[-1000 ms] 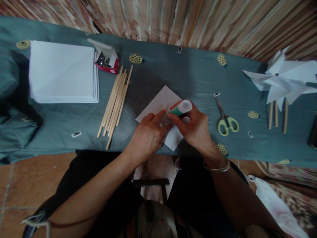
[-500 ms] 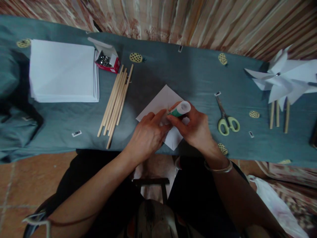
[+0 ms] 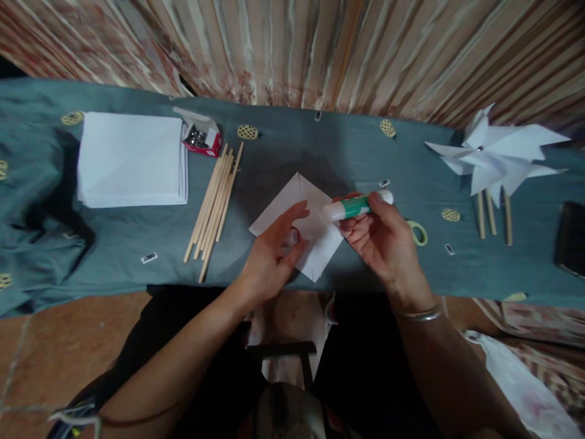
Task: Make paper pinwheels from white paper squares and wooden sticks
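Observation:
My right hand (image 3: 381,238) grips a green and white glue stick (image 3: 359,206), tilted nearly level above the paper, its white end to the left. Below lies a square sheet of white paper (image 3: 320,250), turned cornerwise and marked with crease lines. Over the left part of the paper, my left hand (image 3: 274,247) curls its thumb and fingers around a small whitish piece, which looks like the glue stick's cap (image 3: 290,238). Behind my right hand, scissors (image 3: 418,233) are mostly hidden, with one green handle loop showing.
To the left are a stack of white paper (image 3: 132,158), an open red box of metal pins (image 3: 201,137) and several wooden sticks (image 3: 214,207). At the right lie white paper pinwheels (image 3: 493,152) on sticks and a dark object (image 3: 571,238). A curtain (image 3: 292,55) hangs behind the table.
My right hand has lifted the glue stick off the paper, moved it right and tipped it from upright to nearly level. My left hand's fingers have come away from it. The view has shifted slightly.

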Motion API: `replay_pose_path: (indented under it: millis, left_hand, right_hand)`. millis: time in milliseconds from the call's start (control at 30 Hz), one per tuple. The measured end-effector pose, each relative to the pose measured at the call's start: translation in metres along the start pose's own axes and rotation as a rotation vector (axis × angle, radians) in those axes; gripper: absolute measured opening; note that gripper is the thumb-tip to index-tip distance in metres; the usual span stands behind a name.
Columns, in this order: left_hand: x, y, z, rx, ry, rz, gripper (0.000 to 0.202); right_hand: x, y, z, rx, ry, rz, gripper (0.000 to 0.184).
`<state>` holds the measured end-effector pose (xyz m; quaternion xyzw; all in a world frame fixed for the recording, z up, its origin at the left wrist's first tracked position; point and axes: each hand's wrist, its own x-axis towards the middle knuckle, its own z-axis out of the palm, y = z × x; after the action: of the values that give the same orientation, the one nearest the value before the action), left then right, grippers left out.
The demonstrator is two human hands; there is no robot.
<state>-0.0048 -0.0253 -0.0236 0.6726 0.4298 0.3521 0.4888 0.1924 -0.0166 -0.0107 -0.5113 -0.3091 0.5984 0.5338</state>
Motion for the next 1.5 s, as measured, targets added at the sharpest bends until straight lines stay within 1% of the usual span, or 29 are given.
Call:
replay_pose_path:
  millis: [67, 100, 200, 367, 533, 733, 833, 900, 1033, 1100, 1167, 1267, 1333, 1400, 1433, 1500]
  left_hand:
    - [0.002, 0.001, 0.002, -0.197, 0.048, -0.129, 0.055]
    - [0.002, 0.002, 0.003, -0.26, 0.053, -0.17, 0.057]
    - [0.004, 0.004, 0.007, -0.324, 0.043, -0.208, 0.06]
    - [0.003, 0.007, 0.011, -0.363, 0.014, -0.163, 0.062]
    - [0.001, 0.008, 0.015, -0.365, 0.004, -0.154, 0.063]
    - [-0.003, 0.002, 0.015, -0.283, 0.006, -0.123, 0.061]
    - [-0.006, -0.001, 0.014, -0.263, 0.034, -0.089, 0.059]
    - [-0.008, -0.001, 0.012, -0.234, 0.055, -0.061, 0.053]
    - [-0.011, 0.004, 0.006, -0.114, 0.043, 0.004, 0.031]
    - [-0.012, 0.004, -0.001, -0.084, 0.039, 0.011, 0.027]
    - [-0.012, 0.001, -0.014, -0.084, 0.09, -0.024, 0.029]
    - [-0.014, -0.006, -0.046, -0.096, 0.312, -0.101, 0.034]
    - [-0.019, -0.01, -0.072, -0.04, 0.465, -0.15, 0.034]
    - [-0.028, -0.017, -0.096, 0.017, 0.6, -0.159, 0.031]
    - [-0.033, -0.021, -0.107, 0.049, 0.634, -0.168, 0.029]
    - [-0.044, -0.034, -0.123, 0.136, 0.596, -0.224, 0.028]
  right_hand:
    - [-0.004, 0.0, 0.001, -0.007, -0.013, 0.034, 0.026]
    - [-0.006, 0.0, 0.002, -0.021, -0.026, 0.045, 0.026]
    - [-0.012, 0.002, 0.005, -0.054, -0.068, 0.048, 0.029]
    - [-0.019, 0.006, 0.009, -0.067, -0.121, 0.035, 0.027]
    - [-0.023, 0.006, 0.01, -0.01, -0.106, 0.055, 0.023]
    - [-0.025, 0.011, 0.017, -0.014, -0.126, 0.08, 0.029]
    - [-0.025, 0.016, 0.021, -0.014, -0.111, 0.081, 0.031]
    - [-0.026, 0.021, 0.025, -0.004, -0.09, 0.079, 0.031]
    - [-0.028, 0.028, 0.03, -0.06, -0.063, 0.062, 0.033]
    - [-0.029, 0.028, 0.029, -0.141, -0.073, 0.023, 0.035]
    - [-0.03, 0.024, 0.023, -0.244, -0.088, -0.049, 0.033]
    - [-0.034, 0.015, 0.006, -0.477, -0.067, -0.199, 0.03]
    - [-0.041, 0.009, -0.009, -0.719, -0.06, -0.323, 0.025]
    - [-0.049, 0.007, -0.022, -0.949, -0.136, -0.45, 0.026]
    - [-0.053, 0.007, -0.028, -1.038, -0.198, -0.5, 0.031]
    - [-0.06, 0.011, -0.035, -1.159, -0.319, -0.561, 0.042]
